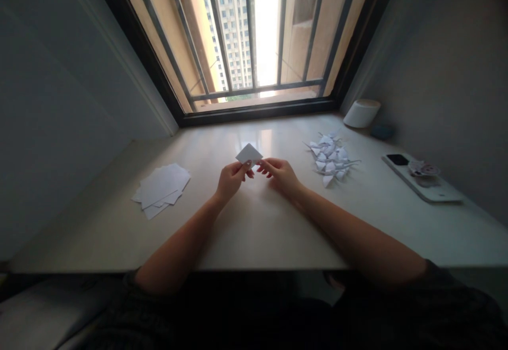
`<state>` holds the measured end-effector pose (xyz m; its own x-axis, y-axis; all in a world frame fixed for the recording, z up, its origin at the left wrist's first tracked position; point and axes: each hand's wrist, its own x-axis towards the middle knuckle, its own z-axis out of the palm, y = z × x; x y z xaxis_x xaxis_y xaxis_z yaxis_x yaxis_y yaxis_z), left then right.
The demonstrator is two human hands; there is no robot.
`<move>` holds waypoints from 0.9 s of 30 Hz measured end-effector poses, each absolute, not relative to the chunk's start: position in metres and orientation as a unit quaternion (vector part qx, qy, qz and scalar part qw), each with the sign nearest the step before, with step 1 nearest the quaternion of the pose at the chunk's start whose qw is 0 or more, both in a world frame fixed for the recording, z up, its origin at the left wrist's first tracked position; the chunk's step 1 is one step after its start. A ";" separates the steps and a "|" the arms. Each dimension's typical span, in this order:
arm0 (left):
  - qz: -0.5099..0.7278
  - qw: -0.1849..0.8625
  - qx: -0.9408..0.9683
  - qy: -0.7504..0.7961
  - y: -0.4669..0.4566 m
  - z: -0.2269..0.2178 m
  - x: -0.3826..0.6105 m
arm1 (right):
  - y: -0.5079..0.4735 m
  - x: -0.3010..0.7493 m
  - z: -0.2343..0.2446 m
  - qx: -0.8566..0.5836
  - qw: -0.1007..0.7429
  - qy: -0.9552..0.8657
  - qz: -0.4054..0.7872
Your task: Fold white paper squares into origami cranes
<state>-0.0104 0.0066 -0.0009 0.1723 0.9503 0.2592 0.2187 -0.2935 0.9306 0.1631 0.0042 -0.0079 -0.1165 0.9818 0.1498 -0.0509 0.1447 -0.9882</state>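
A small folded square of white paper (249,153) is held up just above the table, one corner pointing away from me. My left hand (232,178) pinches its near left side between thumb and fingers. At the paper's right corner, the thumb and fingertips of my right hand (281,173) close on the edge. To the left lies a loose stack of white paper sheets (164,185). On the right is a heap of small folded paper pieces (330,157), several with thin pointed ends sticking out.
A white kitchen scale (440,194) with a small round item (424,168) on it stands at the right. Behind it are a white cylindrical container (361,113) and a dark object (381,130) by the wall. A barred window (257,109) closes off the table's far side.
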 end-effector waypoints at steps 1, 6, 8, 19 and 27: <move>0.457 0.396 0.663 0.442 0.005 -0.001 -0.010 | 0.003 0.161 -0.009 -0.419 0.513 -0.564 0.494; 0.419 0.428 0.676 0.429 0.002 0.000 -0.007 | 0.004 0.159 -0.016 -0.424 0.522 -0.594 0.441; 0.401 0.434 0.679 0.435 0.002 0.000 -0.006 | 0.005 0.160 -0.017 -0.439 0.517 -0.608 0.413; 0.452 0.419 0.636 0.464 0.001 0.004 -0.006 | 0.006 0.162 -0.018 -0.457 0.516 -0.596 0.412; 0.466 0.378 0.648 0.469 0.003 0.001 -0.007 | 0.006 0.160 -0.023 -0.459 0.511 -0.603 0.406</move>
